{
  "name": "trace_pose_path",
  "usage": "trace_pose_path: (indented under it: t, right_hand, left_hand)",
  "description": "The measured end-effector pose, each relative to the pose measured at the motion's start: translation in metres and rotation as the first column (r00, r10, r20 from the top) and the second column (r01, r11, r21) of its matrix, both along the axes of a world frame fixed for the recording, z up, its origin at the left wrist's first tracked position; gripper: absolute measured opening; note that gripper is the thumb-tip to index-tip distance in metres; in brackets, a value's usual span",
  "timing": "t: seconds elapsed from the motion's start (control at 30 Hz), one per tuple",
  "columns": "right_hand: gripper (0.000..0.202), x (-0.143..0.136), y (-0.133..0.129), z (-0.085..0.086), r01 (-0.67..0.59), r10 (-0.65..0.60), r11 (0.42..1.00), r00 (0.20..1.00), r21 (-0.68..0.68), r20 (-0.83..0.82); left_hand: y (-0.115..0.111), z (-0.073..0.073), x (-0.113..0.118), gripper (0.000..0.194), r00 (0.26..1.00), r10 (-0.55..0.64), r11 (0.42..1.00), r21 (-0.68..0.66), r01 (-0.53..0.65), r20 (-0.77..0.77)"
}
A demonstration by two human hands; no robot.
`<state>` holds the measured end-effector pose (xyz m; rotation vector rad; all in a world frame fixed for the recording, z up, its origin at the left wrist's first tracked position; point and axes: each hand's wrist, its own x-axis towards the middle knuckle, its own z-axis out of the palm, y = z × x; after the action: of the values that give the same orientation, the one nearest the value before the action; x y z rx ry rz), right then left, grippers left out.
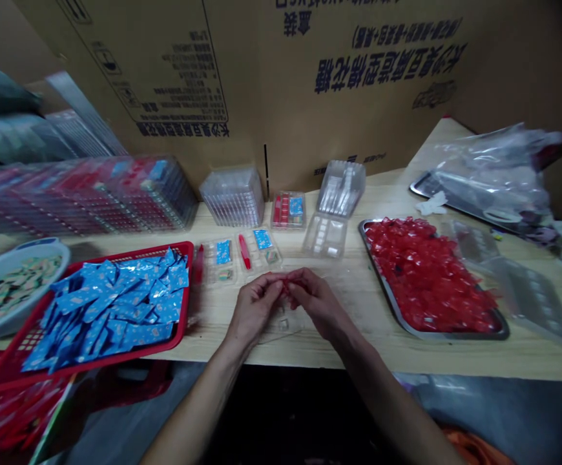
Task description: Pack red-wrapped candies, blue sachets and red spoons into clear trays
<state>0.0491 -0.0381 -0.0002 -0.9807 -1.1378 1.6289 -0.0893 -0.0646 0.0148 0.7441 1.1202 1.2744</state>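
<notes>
My left hand and my right hand meet over the wooden table, fingertips pinched together on a small red piece. Beneath them lies a clear plastic tray, partly covered by the hands. Just beyond are two clear trays, each with a blue packet and a red stick-like item. A closed filled box stands behind them. To the right, a metal tray holds a heap of red pieces.
A red basket of blue packets and a pale basin are left. Stacked filled boxes, empty clear boxes and an open clear box line the back before a large carton. Plastic bags lie right.
</notes>
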Motion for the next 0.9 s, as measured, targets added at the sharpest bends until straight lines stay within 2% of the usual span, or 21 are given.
trace_pose_path:
  t: [0.1, 0.2, 0.27, 0.33, 0.47, 0.67, 0.8, 0.9]
  right_hand:
    - [0.017, 0.002, 0.003, 0.0, 0.023, -0.023, 1.0, 0.999, 0.018, 0.029]
    - [0.021, 0.002, 0.002, -0.002, -0.075, 0.063, 0.993, 0.99, 0.093, 0.128]
    - [0.022, 0.001, 0.001, -0.005, -0.116, 0.071, 0.978, 0.967, 0.175, 0.244]
    - [0.018, 0.0, 0.001, -0.008, -0.092, 0.002, 0.964, 0.941, 0.25, 0.339]
    - [0.016, 0.001, 0.002, -0.006, -0.072, -0.072, 0.942, 0.91, 0.327, 0.409]
    - [0.02, 0.007, 0.002, 0.008, -0.157, 0.088, 0.961, 0.954, 0.229, 0.285]
    - [0.021, 0.002, -0.001, 0.008, -0.12, 0.092, 0.976, 0.984, 0.18, 0.155]
    - [0.025, -0.003, -0.004, 0.007, -0.118, 0.103, 0.979, 0.99, 0.165, 0.099]
  left_hand:
    - [0.0, 0.008, -0.002, 0.025, 0.989, 0.036, 0.994, -0.107, -0.02, 0.144]
    - [0.0, 0.012, -0.003, 0.027, 0.975, 0.061, 0.989, -0.146, -0.03, 0.212]
    - [-0.001, 0.01, -0.002, 0.031, 0.975, 0.072, 0.99, -0.136, -0.043, 0.21]
    - [-0.001, 0.007, -0.001, 0.036, 0.981, 0.082, 0.991, -0.121, -0.061, 0.177]
    - [-0.003, 0.004, 0.0, 0.042, 0.995, 0.062, 0.996, -0.065, -0.057, 0.072]
    - [-0.003, 0.007, -0.005, 0.039, 0.997, 0.081, 0.996, -0.036, -0.082, -0.011]
    - [-0.003, 0.004, -0.002, 0.032, 0.993, 0.113, 0.994, -0.002, -0.113, -0.04]
    - [-0.003, -0.002, 0.001, 0.035, 0.985, 0.124, 0.992, 0.05, -0.119, -0.121]
